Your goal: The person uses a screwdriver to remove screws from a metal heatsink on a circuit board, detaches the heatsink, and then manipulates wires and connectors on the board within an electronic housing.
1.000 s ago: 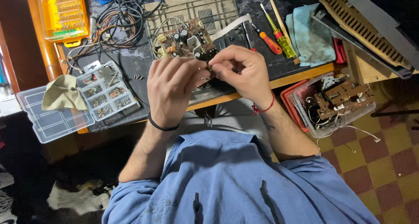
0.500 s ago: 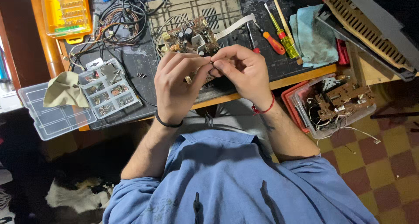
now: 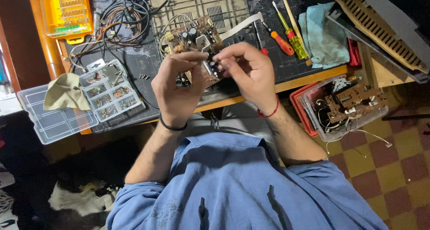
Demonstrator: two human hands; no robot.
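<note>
My left hand (image 3: 177, 84) and my right hand (image 3: 248, 71) are raised together over the front edge of the workbench. Between their fingertips they hold a small brown circuit board (image 3: 209, 71) with dark parts on it, tilted up toward me. A larger brown circuit board (image 3: 190, 35) with capacitors and a white ribbon cable (image 3: 242, 26) lies on the dark mat just behind the hands. I wear a black band on the left wrist, a red string on the right, and blue sleeves.
A clear parts organizer (image 3: 107, 91) with a beige cloth (image 3: 65, 93) sits at left. Tangled cables (image 3: 123, 17) and an orange bit case (image 3: 66, 10) lie behind. Screwdrivers (image 3: 286, 30) and a blue cloth (image 3: 324, 35) are at right. A clear bin of electronics (image 3: 345, 107) stands beside the bench.
Both hands have lifted the small board slightly up and away from the bench edge, and the fingers have shifted their grip on it.
</note>
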